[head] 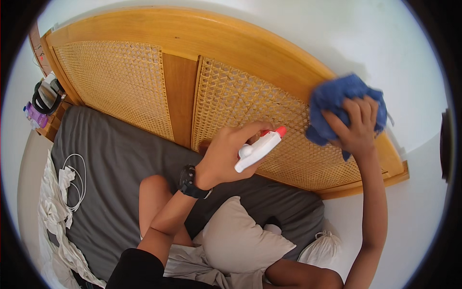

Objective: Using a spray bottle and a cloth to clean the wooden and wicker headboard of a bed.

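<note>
My left hand [227, 155] grips a spray bottle by its white trigger head [258, 151], which has a red nozzle; the hand hides the lower part of the bottle. On that wrist sits a black watch [189, 182]. Up on the right, my right hand [355, 126] holds a bunched blue cloth [335, 97] against the top rail of a wooden headboard [223, 34]. Woven cane panels [115, 72] fill the headboard's frame, and the spray head is in front of the right-hand panel.
A dark grey mattress [108, 173] spreads below the headboard. On it lie a beige pillow [242, 238] by my legs and a coiled white cable [81, 180]. A purple bottle [36, 115] stands at far left. A tied white bag [321, 249] rests at lower right.
</note>
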`<state>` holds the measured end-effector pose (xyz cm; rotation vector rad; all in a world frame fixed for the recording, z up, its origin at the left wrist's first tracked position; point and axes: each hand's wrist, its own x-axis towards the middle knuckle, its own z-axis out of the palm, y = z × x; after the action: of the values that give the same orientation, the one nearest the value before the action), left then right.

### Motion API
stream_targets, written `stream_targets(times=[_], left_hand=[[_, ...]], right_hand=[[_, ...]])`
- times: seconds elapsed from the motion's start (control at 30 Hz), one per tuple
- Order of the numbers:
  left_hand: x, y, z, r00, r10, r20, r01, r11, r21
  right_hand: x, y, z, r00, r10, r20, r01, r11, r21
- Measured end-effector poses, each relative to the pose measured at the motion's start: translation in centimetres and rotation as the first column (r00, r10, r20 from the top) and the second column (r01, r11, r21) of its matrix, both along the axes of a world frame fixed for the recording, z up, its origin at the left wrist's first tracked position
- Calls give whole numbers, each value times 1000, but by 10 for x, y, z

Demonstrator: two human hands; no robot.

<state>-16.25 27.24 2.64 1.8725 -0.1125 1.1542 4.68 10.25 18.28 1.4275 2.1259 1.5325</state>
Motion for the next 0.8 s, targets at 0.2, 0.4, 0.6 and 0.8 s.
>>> stream_targets(times=[0.2, 0.4, 0.6, 0.8], left_hand=[[-4, 5, 8, 949, 302, -92, -271, 928, 256], [-4, 12, 6, 857, 501, -121, -424, 819, 386], [19, 0, 6, 854, 520, -2, -499, 819, 282], [25, -10, 7, 850, 517, -100, -485, 844, 229]], right_hand=[[-21, 59, -30, 987, 114, 114, -115, 993, -2], [-11, 22, -38, 996, 58, 61, -58, 998, -5], [11, -23, -53, 999, -16, 28, 17, 1000, -26], [-7, -13, -56, 987, -140, -84, 135, 989, -66]])
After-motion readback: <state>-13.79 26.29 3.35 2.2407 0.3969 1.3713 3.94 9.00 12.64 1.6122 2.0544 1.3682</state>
